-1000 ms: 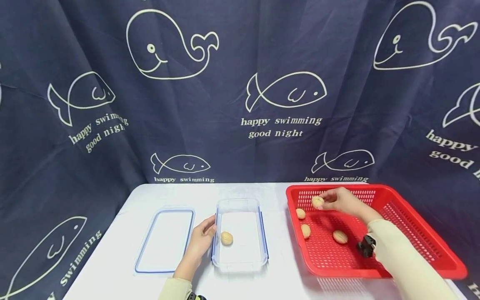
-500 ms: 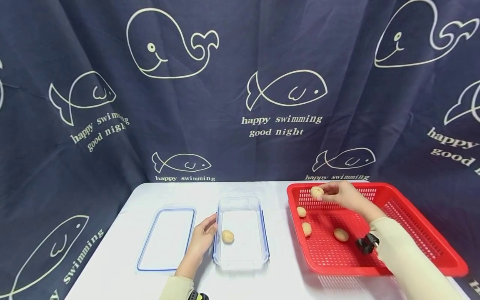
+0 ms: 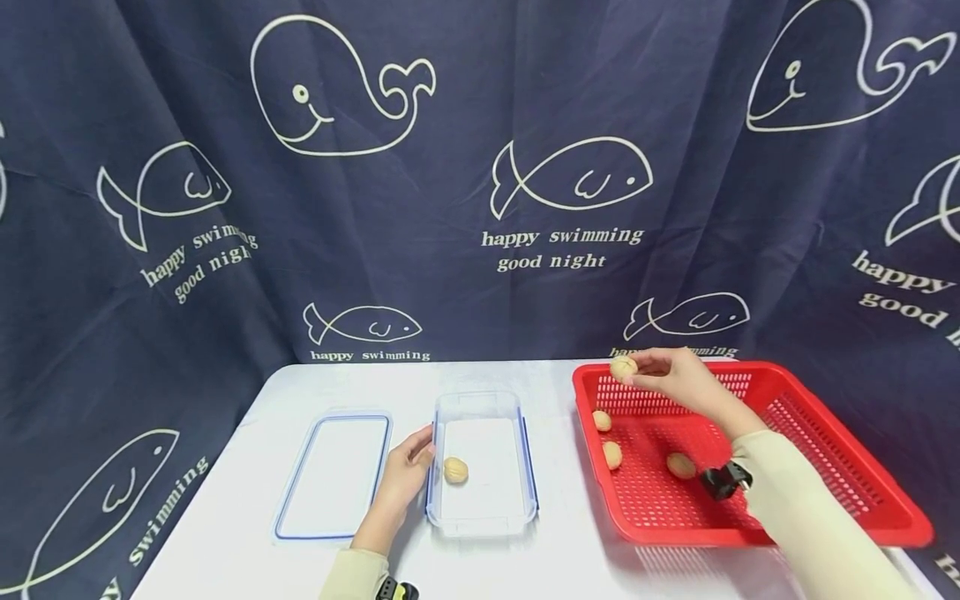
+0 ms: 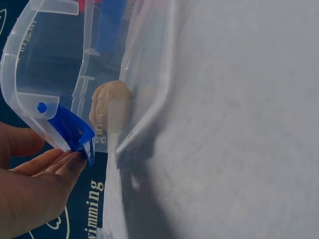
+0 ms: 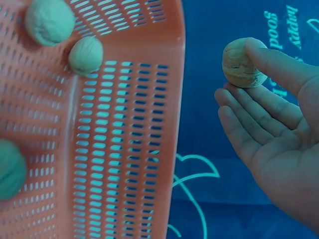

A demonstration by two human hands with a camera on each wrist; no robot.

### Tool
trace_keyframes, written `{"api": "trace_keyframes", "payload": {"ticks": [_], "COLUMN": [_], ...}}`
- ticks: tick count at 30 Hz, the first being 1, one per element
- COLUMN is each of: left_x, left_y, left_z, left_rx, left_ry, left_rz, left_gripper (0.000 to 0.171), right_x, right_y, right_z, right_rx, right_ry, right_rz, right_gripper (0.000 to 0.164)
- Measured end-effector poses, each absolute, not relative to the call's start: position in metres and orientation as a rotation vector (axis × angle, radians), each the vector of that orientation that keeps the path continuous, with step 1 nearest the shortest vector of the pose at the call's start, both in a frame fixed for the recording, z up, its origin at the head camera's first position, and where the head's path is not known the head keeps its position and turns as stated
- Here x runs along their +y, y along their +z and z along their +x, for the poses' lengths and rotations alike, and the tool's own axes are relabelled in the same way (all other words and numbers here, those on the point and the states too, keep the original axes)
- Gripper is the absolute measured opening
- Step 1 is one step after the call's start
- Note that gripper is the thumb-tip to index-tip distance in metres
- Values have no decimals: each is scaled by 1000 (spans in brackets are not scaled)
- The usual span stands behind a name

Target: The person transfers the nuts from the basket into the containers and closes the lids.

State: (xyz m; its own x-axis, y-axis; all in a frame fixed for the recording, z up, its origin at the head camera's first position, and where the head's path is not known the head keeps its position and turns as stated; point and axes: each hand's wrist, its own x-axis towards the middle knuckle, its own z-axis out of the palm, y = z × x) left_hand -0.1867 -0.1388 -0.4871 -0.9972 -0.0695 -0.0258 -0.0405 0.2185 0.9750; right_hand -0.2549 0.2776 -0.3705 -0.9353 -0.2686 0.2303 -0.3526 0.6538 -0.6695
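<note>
Between thumb and fingertips my right hand pinches a walnut above the back-left rim of the red plastic basket. In the right wrist view the held walnut lies against the thumb tip, with the other fingers spread below it. More walnuts lie in the basket, one near its middle and two along the left wall. My left hand touches the left side of a clear food container. Its fingertips meet the blue side latch. Inside the container lies one walnut.
A clear lid with a blue seal lies flat on the white table, left of my left hand. A dark blue curtain with whale and fish drawings hangs behind the table.
My right hand has lifted the walnut from inside the basket to above its back-left rim, shifting slightly left. My left hand and the container stay in place.
</note>
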Motion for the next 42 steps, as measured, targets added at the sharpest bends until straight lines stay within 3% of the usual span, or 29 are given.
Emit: {"api": "trace_keyframes", "payload": {"ticks": [12,24,42], "left_x": [-138,-138,-139], "left_y": [-484,-484,-484], "left_z": [-185,-187,-187], "left_rx": [-2421,-2414,-2409], "left_ry": [-1957,-1964,-1975], "left_rz": [91,119,122], "left_gripper": [40,40,40], "right_x": [245,199,127], "right_y": [-343,-321,-314], "right_z": [-255,-264,-280], "right_rx": [-2728,-2662,-2556], "right_ry": [1224,1386,1581], "right_rz": [522,642,733], "right_gripper": [47,42,40]}}
